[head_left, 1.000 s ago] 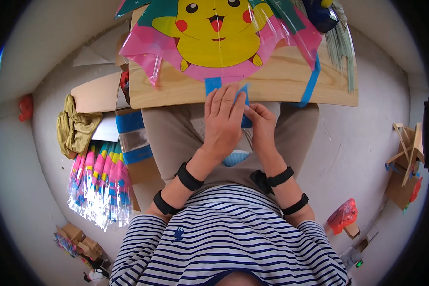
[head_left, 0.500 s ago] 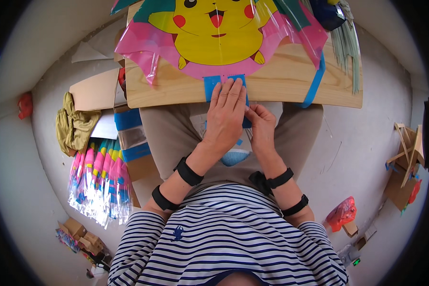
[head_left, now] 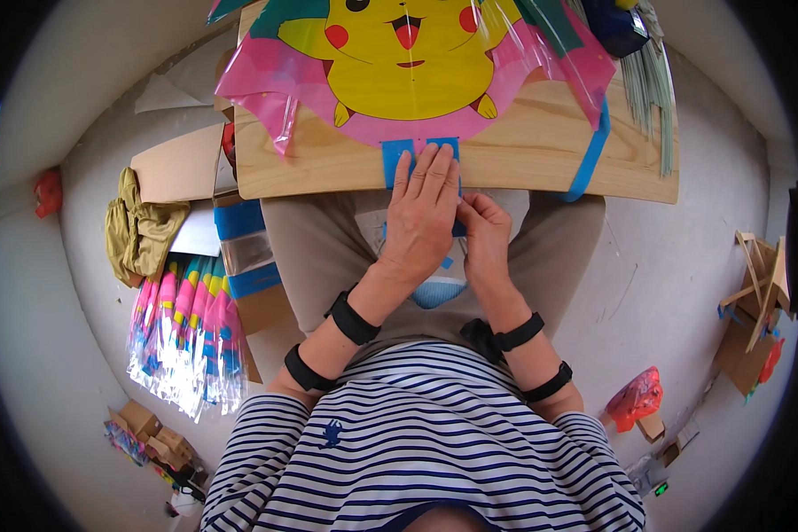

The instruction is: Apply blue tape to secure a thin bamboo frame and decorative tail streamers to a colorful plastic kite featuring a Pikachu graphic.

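Left hand (head_left: 419, 223) flat on a blue strip (head_left: 443, 144), right hand (head_left: 487, 238) pinching near its lower part, at the surface's (head_left: 528, 168) near edge.
The strip runs from the lower border of a plastic sheet (head_left: 408, 82) printed with a yellow cartoon figure, down under the fingers and past the edge. The left grip is open, fingers straight and together, probably so the strip lies flat against the wood; the right grip looks closed on the strip's side, perhaps to hold it straight, though the fingers partly hide the contact. A second blue strip (head_left: 396, 163) lies just to the left, touching the sheet's border. The sheet is spread with its border near the person, likely for easy reach. A blue band (head_left: 587, 164) hangs over the edge at right, apart from both hands.
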`<state>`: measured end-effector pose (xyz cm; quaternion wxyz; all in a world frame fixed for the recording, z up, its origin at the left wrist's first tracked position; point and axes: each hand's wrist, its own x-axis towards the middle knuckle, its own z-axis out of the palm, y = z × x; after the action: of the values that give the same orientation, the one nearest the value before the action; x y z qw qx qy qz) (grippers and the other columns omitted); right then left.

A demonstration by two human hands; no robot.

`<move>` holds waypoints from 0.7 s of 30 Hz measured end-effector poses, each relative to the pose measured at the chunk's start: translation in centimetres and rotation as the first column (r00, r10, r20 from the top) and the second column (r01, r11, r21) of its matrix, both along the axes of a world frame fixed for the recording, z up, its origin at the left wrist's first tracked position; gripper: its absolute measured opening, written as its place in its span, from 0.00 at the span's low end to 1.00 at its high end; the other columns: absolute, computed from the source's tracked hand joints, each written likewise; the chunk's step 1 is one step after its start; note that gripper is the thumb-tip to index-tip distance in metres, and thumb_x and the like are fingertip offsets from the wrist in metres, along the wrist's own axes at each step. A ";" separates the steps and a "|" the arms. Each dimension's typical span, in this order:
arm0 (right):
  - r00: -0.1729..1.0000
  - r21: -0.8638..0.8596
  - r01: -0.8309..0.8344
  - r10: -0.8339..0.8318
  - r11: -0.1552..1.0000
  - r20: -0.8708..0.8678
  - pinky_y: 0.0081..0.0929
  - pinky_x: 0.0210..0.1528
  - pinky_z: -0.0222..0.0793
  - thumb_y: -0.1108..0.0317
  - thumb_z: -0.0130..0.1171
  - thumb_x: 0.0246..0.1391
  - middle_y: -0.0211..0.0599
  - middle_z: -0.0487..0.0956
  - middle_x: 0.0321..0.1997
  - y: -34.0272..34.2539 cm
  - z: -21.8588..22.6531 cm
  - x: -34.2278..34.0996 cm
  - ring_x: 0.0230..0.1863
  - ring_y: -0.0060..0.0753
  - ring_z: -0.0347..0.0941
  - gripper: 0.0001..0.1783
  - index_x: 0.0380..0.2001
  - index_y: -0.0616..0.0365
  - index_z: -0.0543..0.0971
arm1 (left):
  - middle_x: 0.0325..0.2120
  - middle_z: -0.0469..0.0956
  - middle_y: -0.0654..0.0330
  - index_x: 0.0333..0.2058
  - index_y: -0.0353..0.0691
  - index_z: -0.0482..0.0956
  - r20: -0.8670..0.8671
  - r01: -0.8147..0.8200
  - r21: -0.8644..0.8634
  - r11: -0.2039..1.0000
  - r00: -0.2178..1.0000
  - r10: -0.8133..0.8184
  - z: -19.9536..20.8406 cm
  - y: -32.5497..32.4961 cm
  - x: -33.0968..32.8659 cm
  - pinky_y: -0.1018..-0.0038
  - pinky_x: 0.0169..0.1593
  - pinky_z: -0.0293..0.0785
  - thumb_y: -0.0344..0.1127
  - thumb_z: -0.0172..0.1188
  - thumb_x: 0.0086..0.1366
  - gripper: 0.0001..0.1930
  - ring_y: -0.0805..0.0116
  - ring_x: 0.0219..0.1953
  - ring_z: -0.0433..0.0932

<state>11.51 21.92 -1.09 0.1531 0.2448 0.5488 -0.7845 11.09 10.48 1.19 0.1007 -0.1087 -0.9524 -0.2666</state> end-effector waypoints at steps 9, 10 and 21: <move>1.000 0.013 -0.009 0.009 1.000 0.007 0.15 0.35 0.66 0.74 0.60 0.59 0.26 0.80 0.29 0.0 -0.1 0.0 0.31 0.14 0.70 0.05 0.32 0.65 0.81 | 0.60 0.69 0.48 0.55 0.26 0.73 0.006 -0.003 -0.003 1.000 1.000 0.003 -0.1 0.0 0.0 0.51 0.70 0.51 0.22 0.54 0.56 0.24 0.50 0.65 0.65; 1.000 0.019 -0.015 0.014 1.000 0.009 0.15 0.35 0.66 0.74 0.60 0.59 0.25 0.79 0.29 0.0 -0.2 0.0 0.31 0.14 0.70 0.05 0.32 0.65 0.81 | 0.60 0.69 0.48 0.55 0.26 0.73 0.003 -0.001 0.002 1.000 1.000 0.001 -0.1 -0.1 0.0 0.51 0.70 0.51 0.22 0.54 0.56 0.24 0.50 0.65 0.65; 0.999 0.019 -0.032 0.032 0.999 0.004 0.15 0.35 0.65 0.73 0.60 0.60 0.26 0.79 0.29 0.0 -0.2 0.0 0.30 0.13 0.69 0.06 0.32 0.66 0.81 | 0.60 0.70 0.49 0.54 0.27 0.73 0.008 0.009 -0.014 1.000 1.000 -0.008 -0.1 -0.3 -0.1 0.50 0.70 0.49 0.23 0.55 0.56 0.24 0.52 0.65 0.65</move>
<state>11.52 21.92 -1.33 0.1642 0.2388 0.5597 -0.7764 11.00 10.17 1.04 0.0952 -0.1125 -0.9541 -0.2608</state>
